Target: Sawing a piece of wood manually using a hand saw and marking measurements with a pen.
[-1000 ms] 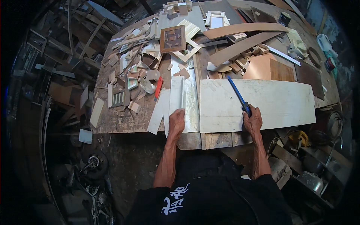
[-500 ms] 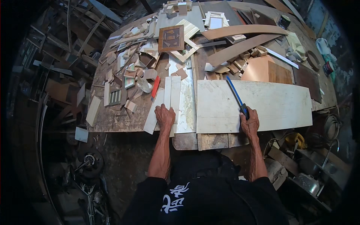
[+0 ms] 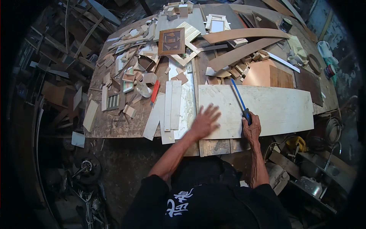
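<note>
My right hand is closed round the black handle of a slim blue tool, apparently a hacksaw seen from above. It points away from me over a wide white board with a curved right end. My left hand, fingers spread and slightly blurred, is over the board's left part; whether it touches is unclear. To its left lie several pale strips, some overlapping. A red-orange utility knife lies just beyond them.
Wood offcuts and small box pieces crowd the bench's left side. A brown framed panel and long curved boards lie farther back. Tins stand at the far right. Metal basins are below, right of the bench.
My left hand has let go of the pale strips and swung right over the white board, its fingers now spread. My right hand keeps its hold on the blue tool.
</note>
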Demonstrator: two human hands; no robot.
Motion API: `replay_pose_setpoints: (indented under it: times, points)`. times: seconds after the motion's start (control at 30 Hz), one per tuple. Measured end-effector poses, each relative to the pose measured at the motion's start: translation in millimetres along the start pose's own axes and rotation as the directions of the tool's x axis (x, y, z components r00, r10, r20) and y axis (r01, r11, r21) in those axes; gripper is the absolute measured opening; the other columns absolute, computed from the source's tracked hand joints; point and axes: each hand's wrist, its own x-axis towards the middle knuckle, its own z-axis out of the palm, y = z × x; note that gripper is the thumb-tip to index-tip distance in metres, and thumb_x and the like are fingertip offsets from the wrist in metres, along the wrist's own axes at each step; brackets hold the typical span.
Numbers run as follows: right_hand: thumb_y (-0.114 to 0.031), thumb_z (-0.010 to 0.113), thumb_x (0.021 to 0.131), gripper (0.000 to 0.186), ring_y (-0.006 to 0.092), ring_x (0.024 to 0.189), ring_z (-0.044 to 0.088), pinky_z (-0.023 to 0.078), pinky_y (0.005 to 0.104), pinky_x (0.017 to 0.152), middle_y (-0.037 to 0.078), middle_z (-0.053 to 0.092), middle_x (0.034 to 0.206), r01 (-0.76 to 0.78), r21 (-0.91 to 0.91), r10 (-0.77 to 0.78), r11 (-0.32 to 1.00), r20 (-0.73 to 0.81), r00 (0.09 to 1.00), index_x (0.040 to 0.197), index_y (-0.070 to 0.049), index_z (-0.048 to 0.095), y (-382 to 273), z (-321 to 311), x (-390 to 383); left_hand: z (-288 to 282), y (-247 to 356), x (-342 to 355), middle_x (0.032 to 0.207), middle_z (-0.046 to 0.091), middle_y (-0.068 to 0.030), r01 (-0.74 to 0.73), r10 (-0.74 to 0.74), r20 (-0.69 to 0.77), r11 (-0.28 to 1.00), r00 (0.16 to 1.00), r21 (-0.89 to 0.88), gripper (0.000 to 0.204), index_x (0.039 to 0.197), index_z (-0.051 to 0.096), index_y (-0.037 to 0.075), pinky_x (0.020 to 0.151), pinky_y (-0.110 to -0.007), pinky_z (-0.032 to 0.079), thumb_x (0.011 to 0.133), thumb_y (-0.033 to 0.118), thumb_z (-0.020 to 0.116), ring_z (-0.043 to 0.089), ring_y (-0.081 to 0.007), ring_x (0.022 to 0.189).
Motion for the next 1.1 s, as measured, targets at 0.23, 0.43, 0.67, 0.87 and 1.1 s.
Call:
replay_pose_setpoints:
  times: [0.23,0.43,0.67,0.87,1.1]
  points:
    - [-0.02,0.062,0.08,0.036,0.0317,0.08,0.054,0.044,0.041,0.07,0.015,0.052,0.085,-0.022,-0.007,0.021,1.0,-0.021,1.0,0.112,-0.004,0.057,-4,3,0,-43,-91,49,0.14,0.036,-0.0215,0.699,-0.726,-0.22,0.687,0.652,-0.198,0.061,0.13,0.041,-0.007,0.11,-0.046,0.019,0.092,0.042,0.041,0.026,-0.0376,0.133]
    - [-0.02,0.062,0.081,0.035,0.0317,0.08,0.054,0.043,0.041,0.07,0.015,0.052,0.084,-0.018,-0.014,0.017,1.0,-0.03,0.999,0.111,-0.003,0.057,1,2,-1,9,-23,52,0.147,0.028,-0.0145,0.169,-0.164,-0.087,0.984,0.983,0.053,0.064,0.14,0.029,0.002,0.112,-0.047,0.014,0.093,0.045,0.039,0.023,-0.0308,0.137]
    - [-0.019,0.061,0.081,0.033,0.0312,0.079,0.055,0.044,0.0397,0.071,0.015,0.053,0.084,-0.011,0.016,0.011,1.0,-0.038,0.999,0.11,-0.002,0.058,-4,2,-1,-25,-79,59,0.143,0.033,-0.0181,0.695,-0.716,-0.267,0.695,0.645,-0.186,0.061,0.132,0.039,-0.007,0.11,-0.05,0.017,0.09,0.037,0.047,0.02,-0.0354,0.136]
    - [-0.019,0.06,0.082,0.033,0.0304,0.079,0.056,0.045,0.0386,0.07,0.015,0.054,0.085,-0.003,0.012,0.003,1.0,-0.042,0.999,0.11,-0.001,0.058,0,5,1,-1,15,7,0.15,0.02,-0.0093,0.18,-0.181,-0.021,0.983,0.983,-0.029,0.059,0.138,0.039,0.01,0.11,-0.055,0.012,0.088,0.042,0.049,0.008,-0.0335,0.14]
    - [-0.019,0.06,0.083,0.034,0.0302,0.079,0.056,0.045,0.0386,0.07,0.015,0.054,0.084,-0.011,0.032,0.013,0.999,-0.056,0.998,0.11,0.0,0.058,-4,5,2,-12,-21,-44,0.148,0.021,-0.0183,0.616,-0.626,-0.238,0.778,0.743,-0.126,0.056,0.137,0.034,0.0,0.11,-0.049,0.018,0.091,0.032,0.045,0.015,-0.0404,0.136]
